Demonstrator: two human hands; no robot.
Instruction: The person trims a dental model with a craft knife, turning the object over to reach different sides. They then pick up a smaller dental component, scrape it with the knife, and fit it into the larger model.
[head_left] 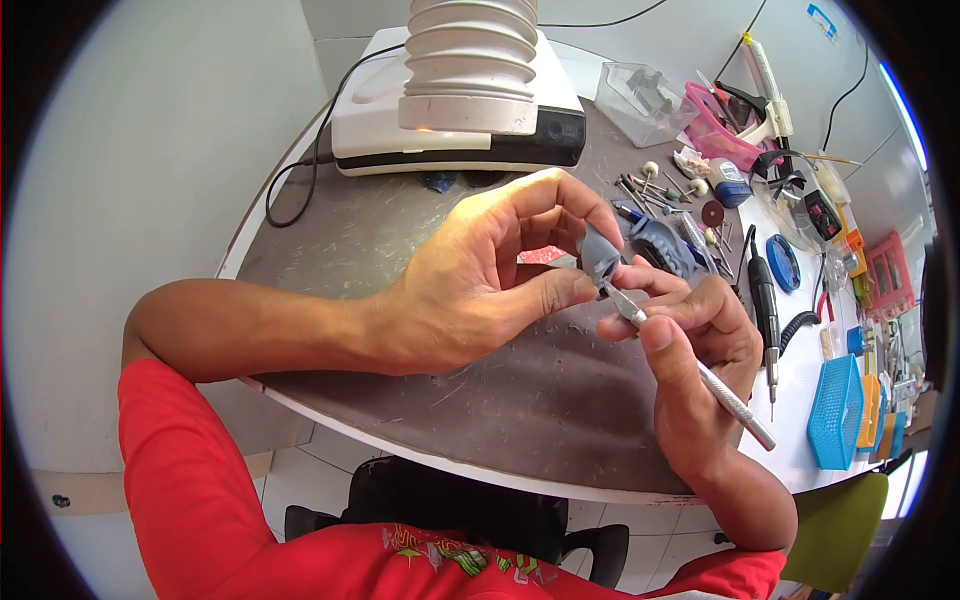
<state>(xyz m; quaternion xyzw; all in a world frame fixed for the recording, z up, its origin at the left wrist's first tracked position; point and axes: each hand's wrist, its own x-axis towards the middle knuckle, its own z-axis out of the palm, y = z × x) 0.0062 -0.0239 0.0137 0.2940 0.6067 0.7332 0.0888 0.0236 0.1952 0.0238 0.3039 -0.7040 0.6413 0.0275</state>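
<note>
Between the thumb and fingers of my left hand [490,270] is a small grey moulded piece [600,254], partly covered by the fingertips. My right hand [700,350] is closed round a silver craft knife [728,396], held like a pen. The knife's pointed blade meets the lower edge of the grey piece, close to my left thumb. Just behind the hands lies a blue-grey dental model [662,248] with tooth shapes along it. A reddish patch shows on the table behind my left fingers, mostly hidden.
A white box-shaped unit [400,130] with a ribbed hose [472,50] above it stands at the back. Rotary bits [655,190] are scattered at the back right. Further right are a black handpiece [765,300], a clear bin [640,105], a pink basket [725,125] and a blue basket [835,412].
</note>
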